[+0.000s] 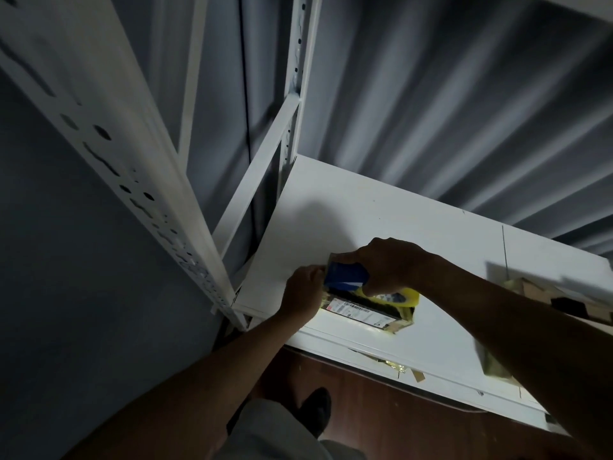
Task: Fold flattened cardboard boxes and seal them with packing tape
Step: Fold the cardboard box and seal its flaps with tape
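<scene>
A small cardboard box point(365, 312) with a white shipping label and yellowish tape on it lies on the white shelf board point(381, 214). My right hand point(391, 263) grips a blue tape dispenser point(345, 277) and presses it on the box's top left end. A yellow part point(403, 297) shows under my right wrist. My left hand point(303, 293) clasps the box's left end, fingers curled by the dispenser.
A white perforated metal rack upright point(109, 134) rises at the left, with a diagonal brace point(258, 174) behind. More taped cardboard pieces point(544, 293) lie at the right, blurred. Below the shelf edge are a brown floor point(381, 403) and my dark shoe point(318, 406).
</scene>
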